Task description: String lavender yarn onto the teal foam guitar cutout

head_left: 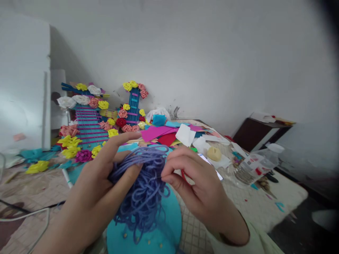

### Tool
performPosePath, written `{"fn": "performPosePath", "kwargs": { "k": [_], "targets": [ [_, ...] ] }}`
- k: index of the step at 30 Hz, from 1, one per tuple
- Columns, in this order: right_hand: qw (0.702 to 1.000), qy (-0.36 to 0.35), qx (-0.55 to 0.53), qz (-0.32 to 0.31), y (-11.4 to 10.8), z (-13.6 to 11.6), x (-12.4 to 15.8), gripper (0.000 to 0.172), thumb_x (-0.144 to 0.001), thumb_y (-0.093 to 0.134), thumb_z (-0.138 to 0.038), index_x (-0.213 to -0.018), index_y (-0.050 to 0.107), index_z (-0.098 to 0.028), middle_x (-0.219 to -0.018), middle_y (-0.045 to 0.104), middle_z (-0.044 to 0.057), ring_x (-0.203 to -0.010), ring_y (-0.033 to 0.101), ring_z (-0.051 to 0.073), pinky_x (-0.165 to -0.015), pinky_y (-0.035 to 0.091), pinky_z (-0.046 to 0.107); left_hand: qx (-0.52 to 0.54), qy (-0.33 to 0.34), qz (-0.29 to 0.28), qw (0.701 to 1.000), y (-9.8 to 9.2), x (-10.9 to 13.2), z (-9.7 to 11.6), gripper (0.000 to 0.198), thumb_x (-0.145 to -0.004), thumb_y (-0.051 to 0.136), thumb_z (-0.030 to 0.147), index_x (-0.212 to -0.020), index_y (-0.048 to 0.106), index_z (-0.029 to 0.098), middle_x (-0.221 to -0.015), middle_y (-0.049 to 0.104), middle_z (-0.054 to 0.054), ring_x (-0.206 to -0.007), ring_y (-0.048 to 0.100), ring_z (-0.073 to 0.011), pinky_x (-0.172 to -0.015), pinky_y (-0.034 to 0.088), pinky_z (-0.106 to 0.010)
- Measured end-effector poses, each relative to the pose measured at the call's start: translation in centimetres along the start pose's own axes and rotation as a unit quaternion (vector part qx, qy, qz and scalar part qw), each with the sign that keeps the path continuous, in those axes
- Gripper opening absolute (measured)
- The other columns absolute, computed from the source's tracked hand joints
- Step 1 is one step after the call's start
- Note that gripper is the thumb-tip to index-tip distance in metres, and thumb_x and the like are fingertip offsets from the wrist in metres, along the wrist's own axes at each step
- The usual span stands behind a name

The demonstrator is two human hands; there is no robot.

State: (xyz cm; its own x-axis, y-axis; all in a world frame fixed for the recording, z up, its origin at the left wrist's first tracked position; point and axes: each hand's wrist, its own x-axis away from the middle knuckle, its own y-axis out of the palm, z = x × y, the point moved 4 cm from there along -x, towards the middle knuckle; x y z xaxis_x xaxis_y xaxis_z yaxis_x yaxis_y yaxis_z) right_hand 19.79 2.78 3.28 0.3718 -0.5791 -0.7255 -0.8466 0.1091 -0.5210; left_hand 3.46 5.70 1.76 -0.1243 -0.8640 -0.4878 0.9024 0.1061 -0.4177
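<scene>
A looped bundle of purple-blue yarn (148, 192) is held in my left hand (106, 183), the thumb pressed across its top and the index finger raised. Its loops hang over a round turquoise disc (169, 225) with a few small pale dots near its front. At the yarn's right side my right hand (194, 183) pinches thumb and index finger together. A fine pale line seems to run from that pinch into the yarn; its kind is too small to tell. Something red and curved shows behind the right fingers.
Paper-flower frames (91, 123) stand at the left back. Coloured paper sheets (156, 133) lie behind my hands. To the right are a phone (218, 174), a pale round lump (214, 153) and a plastic bottle (254, 169). Cables (49, 211) cross the left side.
</scene>
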Motion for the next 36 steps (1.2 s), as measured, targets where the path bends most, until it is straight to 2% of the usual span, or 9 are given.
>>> {"fn": "performPosePath", "kwargs": {
  "k": [5,9,14,20,24,27,30,33,36],
  "targets": [
    [1.0,0.004,-0.01,0.007,-0.1,0.0,0.0,0.006,-0.087,0.049,-0.015,-0.085,0.053,-0.018,-0.083,0.054,0.002,-0.079,0.051,0.013,-0.071,0.044,0.027,-0.043,0.022,0.006,0.999,-0.2,0.0,0.0,0.037,-0.08,0.051,0.037,-0.116,0.045,0.04,-0.072,0.061,0.005,-0.061,0.059,-0.0119,-0.041,0.043,-0.014],
    [0.998,-0.039,0.044,-0.007,0.3,-0.2,-0.3,0.008,-0.084,0.056,-0.019,-0.092,0.058,-0.017,-0.089,0.057,0.004,-0.083,0.054,0.013,-0.074,0.045,0.026,-0.042,0.029,-0.004,0.999,-0.1,0.1,0.2,0.036,-0.081,0.049,0.037,-0.117,0.044,0.039,-0.095,0.065,0.004,-0.076,0.063,-0.0119,-0.054,0.05,-0.014],
    [0.993,-0.075,0.092,-0.025,0.8,-0.5,-0.5,0.01,-0.087,0.051,-0.017,-0.084,0.06,-0.017,-0.085,0.058,0.004,-0.08,0.053,0.014,-0.072,0.044,0.028,-0.033,0.041,-0.007,0.999,-0.2,0.0,0.5,0.036,-0.081,0.048,0.036,-0.117,0.044,0.04,-0.08,0.067,0.006,-0.063,0.063,-0.0107,-0.044,0.046,-0.013],
    [0.999,-0.026,0.028,-0.022,0.5,-0.6,-0.3,0.006,-0.087,0.047,-0.012,-0.085,0.052,-0.014,-0.087,0.052,0.004,-0.083,0.05,0.012,-0.076,0.042,0.025,-0.026,0.034,0.0,0.999,-0.5,0.0,0.6,0.035,-0.08,0.051,0.038,-0.114,0.047,0.041,-0.083,0.067,0.005,-0.062,0.063,-0.0106,-0.044,0.049,-0.012],
    [1.0,0.0,-0.008,-0.017,0.4,-0.4,-0.1,0.006,-0.087,0.044,-0.014,-0.084,0.047,-0.017,-0.081,0.052,0.002,-0.077,0.049,0.012,-0.072,0.042,0.026,0.007,0.01,-0.016,1.0,-0.4,0.2,0.7,0.035,-0.079,0.053,0.04,-0.113,0.048,0.042,-0.079,0.066,0.005,-0.062,0.065,-0.0125,-0.045,0.051,-0.014],
    [0.999,0.031,-0.017,-0.017,0.4,-0.3,0.1,0.008,-0.089,0.043,-0.018,-0.082,0.046,-0.019,-0.079,0.052,0.001,-0.073,0.05,0.012,-0.068,0.041,0.027,0.003,0.052,-0.035,0.998,-0.2,0.4,1.0,0.043,-0.071,0.06,0.047,-0.112,0.049,0.042,-0.082,0.068,0.004,-0.062,0.066,-0.0146,-0.045,0.053,-0.017],
    [0.998,0.055,-0.028,-0.02,0.2,-0.1,0.2,0.009,-0.09,0.043,-0.022,-0.082,0.047,-0.019,-0.078,0.052,0.001,-0.073,0.051,0.013,-0.067,0.041,0.027,-0.077,0.136,-0.031,0.987,-0.1,0.7,1.3,0.058,-0.055,0.072,0.048,-0.109,0.049,0.043,-0.088,0.068,0.005,-0.065,0.066,-0.0181,-0.054,0.056,-0.022],
    [0.996,0.071,-0.04,-0.025,0.2,0.0,0.3,0.011,-0.09,0.041,-0.024,-0.082,0.046,-0.019,-0.078,0.051,0.001,-0.074,0.051,0.013,-0.066,0.04,0.027,-0.164,0.174,-0.025,0.971,-0.1,1.1,1.3,0.056,-0.056,0.07,0.043,-0.107,0.049,0.045,-0.086,0.068,0.006,-0.065,0.065,-0.0194,-0.061,0.057,-0.028],
    [0.994,0.086,-0.058,-0.025,0.2,0.2,0.4,0.012,-0.091,0.04,-0.025,-0.082,0.045,-0.019,-0.08,0.051,0.002,-0.075,0.049,0.013,-0.065,0.04,0.026,-0.201,0.17,-0.017,0.965,-0.2,1.2,1.1,0.051,-0.057,0.064,0.037,-0.106,0.049,0.045,-0.085,0.068,0.006,-0.063,0.065,-0.0193,-0.054,0.055,-0.027]
  ]
}}
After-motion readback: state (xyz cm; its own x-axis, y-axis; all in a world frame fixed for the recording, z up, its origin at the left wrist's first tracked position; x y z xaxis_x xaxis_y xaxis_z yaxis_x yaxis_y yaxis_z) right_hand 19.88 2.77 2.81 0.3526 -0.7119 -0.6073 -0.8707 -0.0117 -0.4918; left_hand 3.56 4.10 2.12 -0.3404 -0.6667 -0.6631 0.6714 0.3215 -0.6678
